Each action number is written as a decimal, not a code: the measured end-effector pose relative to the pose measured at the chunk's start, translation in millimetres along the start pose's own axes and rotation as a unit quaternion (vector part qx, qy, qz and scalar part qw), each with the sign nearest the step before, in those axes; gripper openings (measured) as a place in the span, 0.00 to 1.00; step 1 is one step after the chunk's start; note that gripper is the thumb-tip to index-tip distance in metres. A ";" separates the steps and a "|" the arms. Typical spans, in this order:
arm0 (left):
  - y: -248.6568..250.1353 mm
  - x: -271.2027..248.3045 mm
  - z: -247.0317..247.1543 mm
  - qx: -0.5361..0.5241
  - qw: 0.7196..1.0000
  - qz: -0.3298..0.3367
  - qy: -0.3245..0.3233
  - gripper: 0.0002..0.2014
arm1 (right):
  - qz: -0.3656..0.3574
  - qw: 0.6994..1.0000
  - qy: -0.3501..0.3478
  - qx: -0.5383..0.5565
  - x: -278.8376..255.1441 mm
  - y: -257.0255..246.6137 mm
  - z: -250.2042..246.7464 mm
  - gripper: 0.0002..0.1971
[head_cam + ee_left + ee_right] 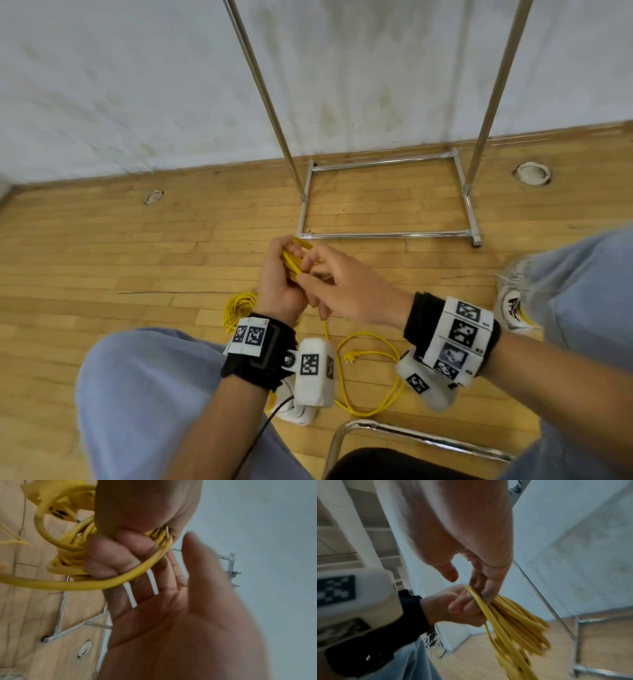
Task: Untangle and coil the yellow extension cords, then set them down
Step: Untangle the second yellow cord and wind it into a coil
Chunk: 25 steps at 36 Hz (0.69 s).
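Observation:
My left hand [274,274] grips a bundle of yellow cord loops [294,262] in front of my knees, fingers curled round the strands [109,561]. My right hand [346,287] lies against the bundle from the right, palm open [180,615], thumb apart, fingertips [485,588] touching the strands [518,615]. Two white strip ends [131,596] stick out below my left fingers. A yellow socket end [56,511] hangs from the bundle. A second coiled cord [239,306] lies on the floor. A loose yellow cord [387,387] with its plug [350,358] trails below my wrists.
A chrome clothes rack stands ahead, its base frame [387,234] on the wooden floor by the white wall. A chrome chair edge [394,435] is between my knees. Round floor fittings [154,197] [532,173] sit near the wall. My shoe [513,305] is on the right.

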<state>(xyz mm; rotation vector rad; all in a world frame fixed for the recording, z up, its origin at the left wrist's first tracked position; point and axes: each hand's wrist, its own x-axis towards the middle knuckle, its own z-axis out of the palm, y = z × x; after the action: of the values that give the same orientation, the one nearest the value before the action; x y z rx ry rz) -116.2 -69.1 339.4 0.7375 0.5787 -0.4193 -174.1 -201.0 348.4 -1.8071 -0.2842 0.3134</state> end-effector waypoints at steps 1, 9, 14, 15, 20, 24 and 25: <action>3.1 1.1 -0.5 -0.025 1.000 0.006 0.000 0.18 | -0.008 1.000 -0.007 0.025 0.8 2.8 -3.3 0.08; 29.2 -8.0 -1.4 -0.132 0.990 0.031 -0.020 0.16 | -0.018 0.999 -0.036 0.008 -4.5 58.6 -23.0 0.22; 44.7 -13.6 -5.7 -0.130 0.989 0.031 -0.058 0.15 | 0.057 0.998 -0.023 -0.020 -9.6 115.1 -33.2 0.34; 46.3 -15.0 -5.8 -0.120 0.990 0.025 -0.069 0.13 | 0.075 0.997 -0.021 -0.024 -10.3 124.5 -36.0 0.36; 45.6 -23.6 -5.2 -0.061 0.990 -0.055 -0.119 0.05 | 0.158 0.986 -0.021 -0.052 -16.8 159.2 -47.7 0.44; 51.4 -29.0 -7.5 -0.018 0.976 -0.136 -0.172 0.06 | 0.215 0.971 0.000 -0.102 -22.0 190.1 -65.6 0.42; 52.5 -30.1 -8.2 -0.002 0.970 -0.152 -0.189 0.09 | 0.229 0.967 0.005 -0.115 -22.6 195.4 -70.0 0.42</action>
<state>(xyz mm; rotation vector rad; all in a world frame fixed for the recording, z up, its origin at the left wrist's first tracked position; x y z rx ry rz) -113.5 -23.3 379.7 0.5452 0.3297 -0.8221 -164.6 -321.1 177.9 -2.0944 0.1154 0.6154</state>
